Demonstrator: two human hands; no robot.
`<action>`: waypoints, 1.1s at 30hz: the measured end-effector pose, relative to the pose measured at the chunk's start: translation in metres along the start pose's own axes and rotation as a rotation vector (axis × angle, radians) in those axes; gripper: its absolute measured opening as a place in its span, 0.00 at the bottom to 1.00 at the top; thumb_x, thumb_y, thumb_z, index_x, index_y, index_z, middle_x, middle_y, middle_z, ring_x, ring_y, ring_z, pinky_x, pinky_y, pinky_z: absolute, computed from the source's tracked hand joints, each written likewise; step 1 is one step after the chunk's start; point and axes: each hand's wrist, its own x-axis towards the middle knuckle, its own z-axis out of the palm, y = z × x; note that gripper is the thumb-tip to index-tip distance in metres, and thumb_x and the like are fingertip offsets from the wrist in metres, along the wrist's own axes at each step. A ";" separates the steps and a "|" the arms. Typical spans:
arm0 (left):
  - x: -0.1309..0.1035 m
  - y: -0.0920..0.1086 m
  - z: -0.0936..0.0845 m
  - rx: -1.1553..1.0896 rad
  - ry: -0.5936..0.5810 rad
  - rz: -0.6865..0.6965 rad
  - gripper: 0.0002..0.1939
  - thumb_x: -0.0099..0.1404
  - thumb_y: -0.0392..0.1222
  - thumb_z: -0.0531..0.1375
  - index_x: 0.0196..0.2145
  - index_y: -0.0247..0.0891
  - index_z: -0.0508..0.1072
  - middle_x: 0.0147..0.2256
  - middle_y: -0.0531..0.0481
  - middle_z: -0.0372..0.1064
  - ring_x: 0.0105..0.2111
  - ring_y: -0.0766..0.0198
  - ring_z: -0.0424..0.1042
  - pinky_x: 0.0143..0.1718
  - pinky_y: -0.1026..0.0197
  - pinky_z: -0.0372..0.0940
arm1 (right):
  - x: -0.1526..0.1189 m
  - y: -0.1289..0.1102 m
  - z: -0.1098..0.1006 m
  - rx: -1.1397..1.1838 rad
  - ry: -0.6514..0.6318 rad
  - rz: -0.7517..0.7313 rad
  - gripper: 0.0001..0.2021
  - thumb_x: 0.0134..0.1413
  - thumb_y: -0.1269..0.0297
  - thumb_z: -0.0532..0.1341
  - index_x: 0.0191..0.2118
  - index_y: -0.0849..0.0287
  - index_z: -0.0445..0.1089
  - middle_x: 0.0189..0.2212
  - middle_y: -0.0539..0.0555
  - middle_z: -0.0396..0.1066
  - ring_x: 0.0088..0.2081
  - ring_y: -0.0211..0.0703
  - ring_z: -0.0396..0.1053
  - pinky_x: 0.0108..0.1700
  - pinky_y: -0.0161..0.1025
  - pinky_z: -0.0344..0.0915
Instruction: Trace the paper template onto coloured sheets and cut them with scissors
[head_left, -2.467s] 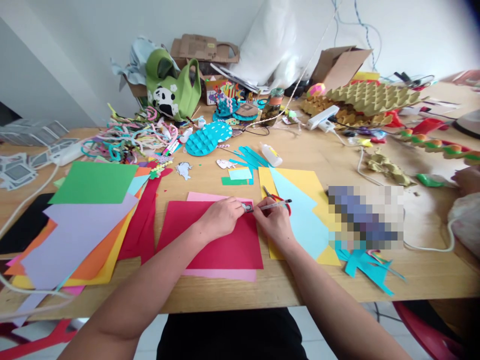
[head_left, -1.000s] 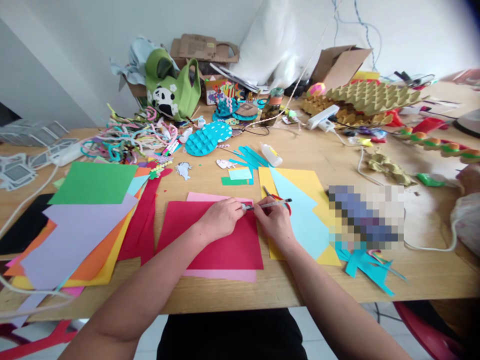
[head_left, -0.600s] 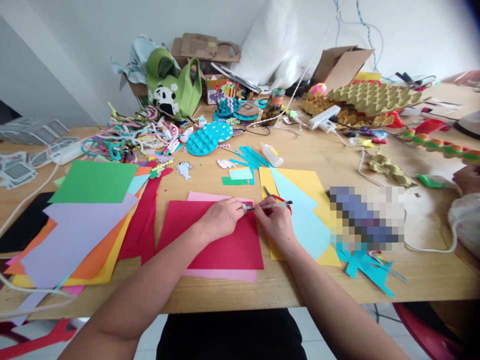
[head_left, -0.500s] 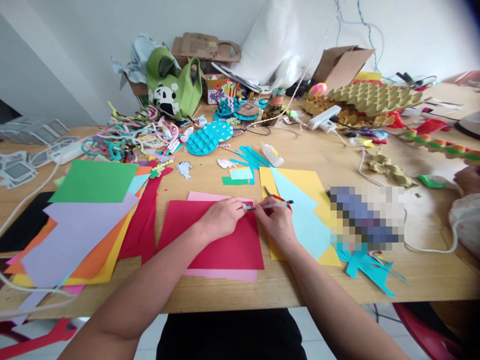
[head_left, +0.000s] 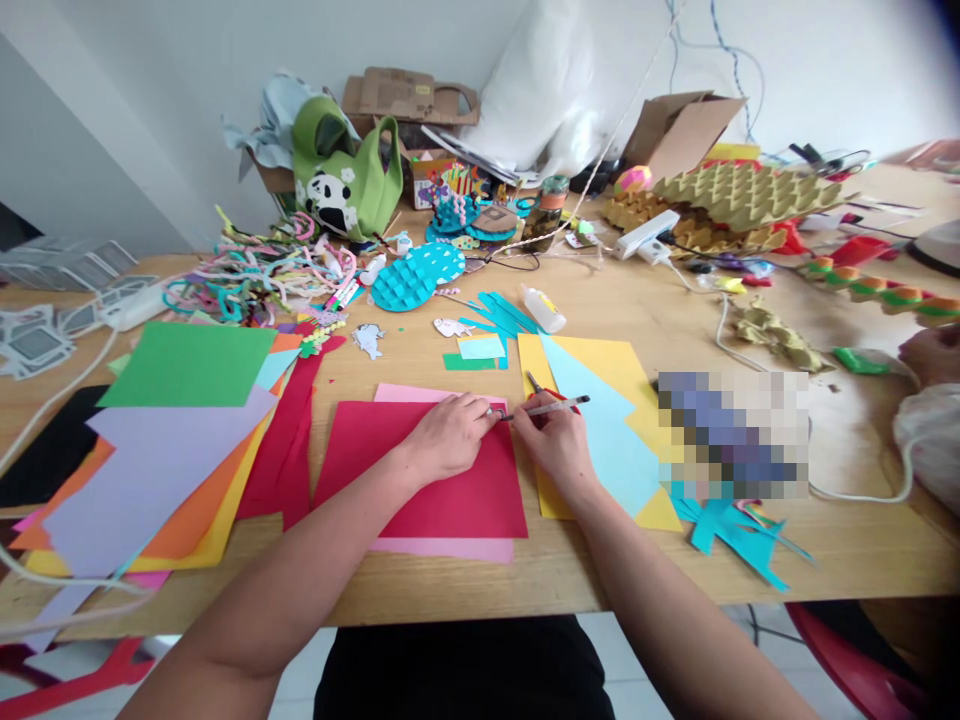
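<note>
A slim pen [head_left: 559, 404] with a clear barrel is held by my right hand [head_left: 556, 440], its dark point toward the upper right corner of the red paper [head_left: 427, 510]. My left hand [head_left: 454, 437] rests on that paper, fingers pinched near the pen's point over something small that I cannot make out. Pink paper [head_left: 442, 550] sticks out from beneath the red sheet. Partly hidden behind my right hand are scissors [head_left: 533, 382] with red handles. To the right, light blue paper [head_left: 615, 450] overlies a yellow sheet [head_left: 600, 350].
Coloured papers [head_left: 187, 365] are stacked at left beside red strips [head_left: 277, 450]. Beyond my hands lie a glue bottle [head_left: 544, 309], fish cutouts [head_left: 368, 341] and blue scraps [head_left: 499, 318]. Pipe cleaners [head_left: 262, 270] and egg trays [head_left: 750, 195] stand farther back. Another person's hand [head_left: 930, 355] shows at right.
The pen and the fingers of my right hand have shifted slightly to the right. My left fingertips have moved a little the same way. The papers lie as before.
</note>
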 end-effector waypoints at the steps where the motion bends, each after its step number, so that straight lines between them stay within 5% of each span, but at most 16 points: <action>1: 0.000 0.000 -0.001 0.001 -0.005 -0.003 0.15 0.67 0.31 0.49 0.48 0.33 0.70 0.40 0.42 0.68 0.42 0.57 0.66 0.43 0.55 0.63 | 0.000 0.000 0.000 -0.003 0.002 0.003 0.09 0.48 0.60 0.58 0.23 0.57 0.63 0.16 0.48 0.64 0.19 0.37 0.60 0.23 0.34 0.55; 33: 0.001 0.004 0.002 0.061 0.011 0.019 0.15 0.69 0.32 0.47 0.49 0.31 0.68 0.41 0.42 0.68 0.44 0.56 0.65 0.44 0.54 0.61 | 0.004 0.003 -0.001 -0.007 0.007 0.106 0.07 0.47 0.62 0.57 0.23 0.57 0.63 0.16 0.49 0.65 0.20 0.41 0.64 0.25 0.36 0.57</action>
